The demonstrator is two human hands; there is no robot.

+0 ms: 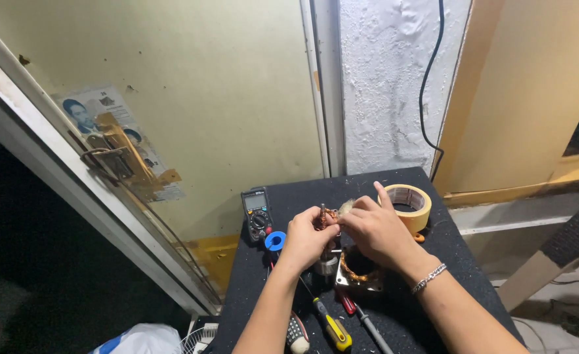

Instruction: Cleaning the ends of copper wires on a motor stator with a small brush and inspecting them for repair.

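Nearest me, the frame's lower edge cuts off a yellow-handled screwdriver (332,328) and a red-handled tool (348,303) lying on the speckled black desk (447,262). Just past them a square metal motor stator (358,272) with shiny copper windings sits half hidden under my right hand (374,229). My left hand (306,237) meets the right, both pinched together on a small copper-wound part (325,216) I can barely make out. Beyond lie a blue spool (275,240), a multimeter (257,215) and a masking tape roll (411,204).
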